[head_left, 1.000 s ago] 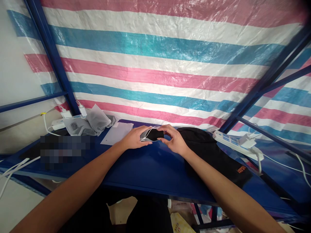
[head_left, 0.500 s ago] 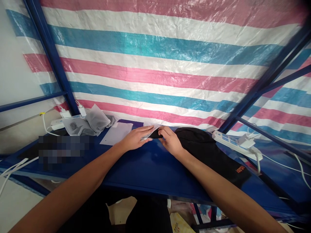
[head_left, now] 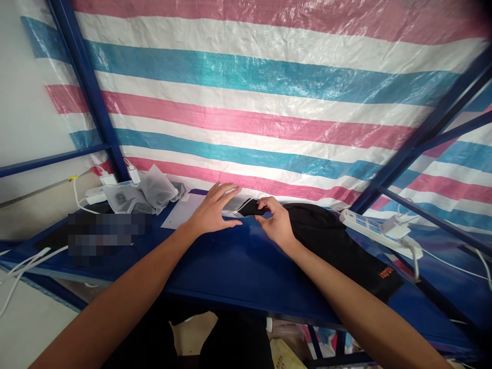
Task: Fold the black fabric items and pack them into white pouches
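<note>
- Centrally in the frame, a small black item [head_left: 251,207] sits above the table [head_left: 230,266], with a pale, see-through sleeve [head_left: 232,206] at its left end; how far one lies inside the other cannot be told.
- The right hand [head_left: 275,221] has its grip closed on the black item's right end, pinched between thumb and fingers.
- The left hand [head_left: 212,211] has its grip wide open, fingers and thumb spread beside the sleeve; whether it touches the sleeve cannot be told.
- A white sheet [head_left: 179,211] lies flat on the table, partly behind the left hand.
- Translucent bags [head_left: 156,189] lie crumpled at the left of the frame, near plugged-in white chargers [head_left: 134,175].
- A black cloth item [head_left: 330,238] with orange lettering spreads right of the right hand, partly behind the forearm.
- A white power strip [head_left: 365,225] stands at the right of the frame.
</note>
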`<state>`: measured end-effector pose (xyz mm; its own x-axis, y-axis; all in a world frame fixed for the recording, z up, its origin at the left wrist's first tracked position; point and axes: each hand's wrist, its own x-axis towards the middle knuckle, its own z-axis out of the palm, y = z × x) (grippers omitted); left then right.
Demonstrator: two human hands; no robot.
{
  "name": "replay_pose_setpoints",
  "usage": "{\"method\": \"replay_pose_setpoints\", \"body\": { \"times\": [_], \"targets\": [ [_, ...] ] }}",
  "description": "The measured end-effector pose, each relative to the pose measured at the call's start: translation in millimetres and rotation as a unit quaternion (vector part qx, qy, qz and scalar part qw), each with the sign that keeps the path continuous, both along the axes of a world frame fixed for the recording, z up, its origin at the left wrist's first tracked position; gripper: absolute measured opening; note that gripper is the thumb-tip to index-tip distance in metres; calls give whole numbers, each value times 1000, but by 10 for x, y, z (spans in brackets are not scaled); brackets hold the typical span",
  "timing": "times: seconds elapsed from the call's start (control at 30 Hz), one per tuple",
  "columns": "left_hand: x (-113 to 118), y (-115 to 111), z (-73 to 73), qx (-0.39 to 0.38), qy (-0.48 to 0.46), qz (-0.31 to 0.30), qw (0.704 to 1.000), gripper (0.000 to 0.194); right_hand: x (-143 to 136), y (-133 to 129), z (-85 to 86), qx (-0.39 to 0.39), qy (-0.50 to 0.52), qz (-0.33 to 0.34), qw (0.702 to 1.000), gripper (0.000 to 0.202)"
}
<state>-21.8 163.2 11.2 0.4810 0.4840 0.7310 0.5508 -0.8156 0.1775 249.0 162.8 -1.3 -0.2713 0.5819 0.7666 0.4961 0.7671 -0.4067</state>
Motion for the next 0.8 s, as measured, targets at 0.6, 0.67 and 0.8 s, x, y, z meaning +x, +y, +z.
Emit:
{"method": "replay_pose_setpoints", "body": {
  "times": [0.6, 0.67, 0.8],
  "targets": [
    [163, 99, -119, -506, -387, -158, 754, 72, -133, -79, 34, -455, 430, 181, 759, 59],
    [227, 79, -149, -534, -418, -175, 714, 72, -137, -60, 32, -458, 441, 182, 750, 58],
    [368, 48, -252, -577, -476, -191, 635, 60, -130, -22, 23, -450, 456, 177, 747, 54]
  ]
}}
